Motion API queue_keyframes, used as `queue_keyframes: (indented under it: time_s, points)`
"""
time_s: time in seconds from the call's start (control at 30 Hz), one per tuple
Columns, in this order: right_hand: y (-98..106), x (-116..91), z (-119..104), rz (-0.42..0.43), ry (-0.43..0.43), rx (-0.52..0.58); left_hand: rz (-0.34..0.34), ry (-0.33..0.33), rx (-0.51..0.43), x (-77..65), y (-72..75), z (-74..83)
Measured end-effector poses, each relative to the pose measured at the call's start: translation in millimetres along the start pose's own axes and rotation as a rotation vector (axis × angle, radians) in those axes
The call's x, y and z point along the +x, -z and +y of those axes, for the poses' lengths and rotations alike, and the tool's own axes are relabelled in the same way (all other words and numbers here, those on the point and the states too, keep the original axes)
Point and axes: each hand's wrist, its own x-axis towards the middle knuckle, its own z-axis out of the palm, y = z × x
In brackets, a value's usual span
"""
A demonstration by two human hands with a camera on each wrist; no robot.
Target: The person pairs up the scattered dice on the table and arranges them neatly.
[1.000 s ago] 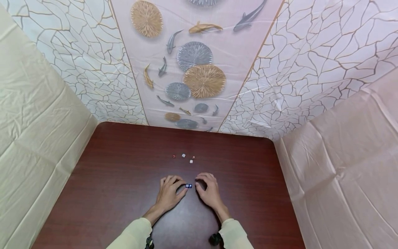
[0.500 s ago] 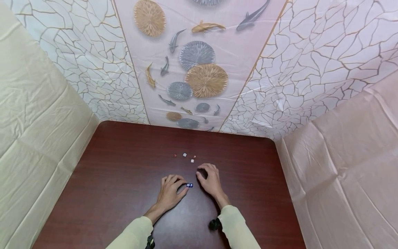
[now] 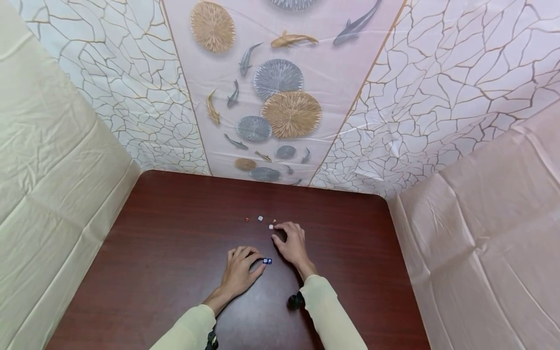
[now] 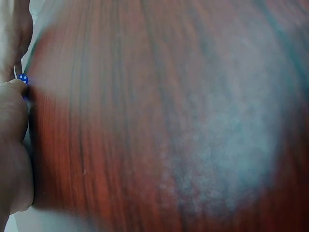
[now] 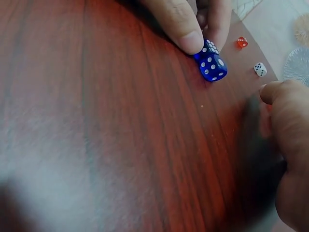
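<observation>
Two blue dice (image 5: 213, 67) with white pips sit side by side on the table. My left hand (image 3: 238, 272) pinches the nearer-to-it blue die between thumb and forefinger; the other one touches it on the right. My right hand (image 3: 294, 243) is beyond them, thumb and forefinger parted, nothing held. Its forefinger tip is close beside a white die (image 3: 271, 227); whether it touches cannot be told. A red die (image 3: 274, 221) lies just behind that white one. In the left wrist view, only one blue die (image 4: 23, 77) shows clearly past the left hand.
Another white die (image 3: 260, 218) and a second red die (image 3: 247, 219) lie farther left on the dark wooden table (image 3: 175, 218). Patterned cloth (image 3: 288, 114) hangs behind the table's far edge, with plain cloth (image 3: 57, 170) at the sides.
My right hand has left its place by the blue dice and moved away from me, up to the nearer white die. The left hand stays at the blue dice.
</observation>
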Motion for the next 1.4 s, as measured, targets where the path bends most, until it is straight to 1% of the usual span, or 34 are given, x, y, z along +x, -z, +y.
queue_keyframes:
  time_s: [0.1, 0.17, 0.27, 0.43, 0.5, 0.67, 0.77, 1.03, 1.13, 1.27, 1.4]
  points:
    - [-0.8, 4.6, -1.1, -0.039, -0.035, 0.005, 0.014, -0.007, -0.003, -0.1, -0.1, 0.0]
    - [-1.8, 7.0, -1.3, -0.043, -0.04, 0.009, 0.016, -0.01, -0.001, 0.0, 0.2, 0.1]
    - [-5.2, 9.7, 0.4, -0.024, -0.033, 0.02, 0.008, -0.008, 0.004, 0.2, 1.0, 0.5]
    - [-16.1, 12.1, 9.5, 0.034, 0.004, 0.042, -0.016, 0.008, 0.009, 0.3, 1.6, 0.4]
    - [-18.5, 12.9, 11.7, 0.038, 0.001, 0.051, -0.015, 0.008, 0.015, 0.3, 1.3, 0.2]
    - [-15.5, 14.2, 8.3, 0.012, -0.018, 0.049, 0.012, -0.014, 0.023, 0.0, 0.2, -0.6]
    - [-15.1, 14.6, 7.3, 0.012, -0.018, 0.04, 0.021, -0.024, 0.025, -0.5, -0.5, -1.2]
    - [-21.1, 16.3, 13.5, 0.06, 0.01, 0.038, -0.002, -0.006, 0.022, -0.6, -0.5, -2.2]
    - [-21.1, 16.9, 12.6, 0.037, -0.027, 0.056, -0.009, 0.001, 0.025, -0.5, -0.2, -1.9]
    - [-15.7, 17.6, 4.0, 0.002, -0.066, 0.021, -0.004, -0.002, 0.025, -0.3, -0.9, -1.6]
    - [-12.8, 17.4, -1.0, -0.011, -0.078, -0.02, 0.008, -0.011, 0.025, -0.4, -1.8, -1.6]
